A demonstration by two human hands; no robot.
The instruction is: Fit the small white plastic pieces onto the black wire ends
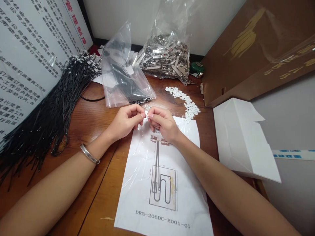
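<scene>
My left hand [129,120] and my right hand [162,123] meet fingertip to fingertip above the top of a printed drawing sheet [137,183]. Both are closed in a pinch on something tiny and pale between them, too small to name. Just beyond the fingers lies a clear plastic bag [115,65] with dark contents, small dark pieces showing at its near end. To the right of it, small white plastic pieces [185,101] are spread in a curved strip on the wooden table [98,114].
A large bundle of black cables [49,111] with white ends lies at left, against a printed board [29,42]. At the back are a bag of metal strips [164,55] and a green round object [197,68]. A brown box [246,49] and folded white card [241,137] stand at right.
</scene>
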